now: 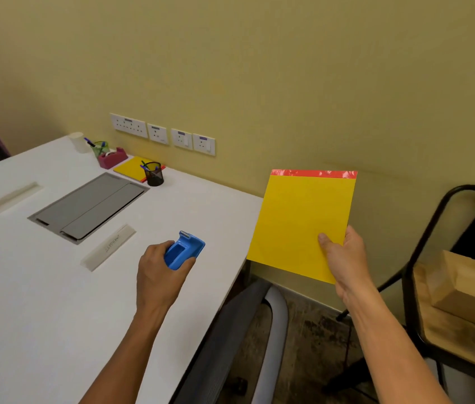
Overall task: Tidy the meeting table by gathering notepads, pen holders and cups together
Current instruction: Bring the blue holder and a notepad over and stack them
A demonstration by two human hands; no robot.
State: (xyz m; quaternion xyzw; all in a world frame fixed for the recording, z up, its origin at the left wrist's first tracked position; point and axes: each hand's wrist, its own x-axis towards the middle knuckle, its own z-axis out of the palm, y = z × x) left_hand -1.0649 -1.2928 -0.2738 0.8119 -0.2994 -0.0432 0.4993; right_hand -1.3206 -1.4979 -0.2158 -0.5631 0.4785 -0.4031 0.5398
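Notepad, yellow with a red binding strip point(303, 223): gripped in my right hand point(344, 258), thumb on its face at the lower right corner and fingers behind; it is held up off the table, out past the table's right edge, red strip uppermost.

Tape dispenser, blue point(182, 252): clasped in my left hand point(159, 275), fingers curled round its near end, serrated cutter pointing away from me, over the white table point(41, 301) near its right edge. Whether it touches the tabletop I cannot tell.

Second yellow notepad point(130, 169): flat on the table at the far side by the wall, red edge showing.

Black mesh pen holder point(153, 174): upright, standing on the near right corner of that notepad, pens inside.

Maroon tape dispenser point(112, 159): just left of the flat notepad.

Green clear pen holder point(99, 148): directly behind the maroon dispenser, pens inside.

White cup point(79, 142): upright, just left of the green holder, at the far corner.

Grey cable hatch point(89, 207): set flush in the tabletop, a pale recessed slot on either side.

Wall sockets point(162, 134): a row above the far table edge.

Black-framed chair point(449, 258): right of me, a cardboard box point(469, 290) on its wooden seat.
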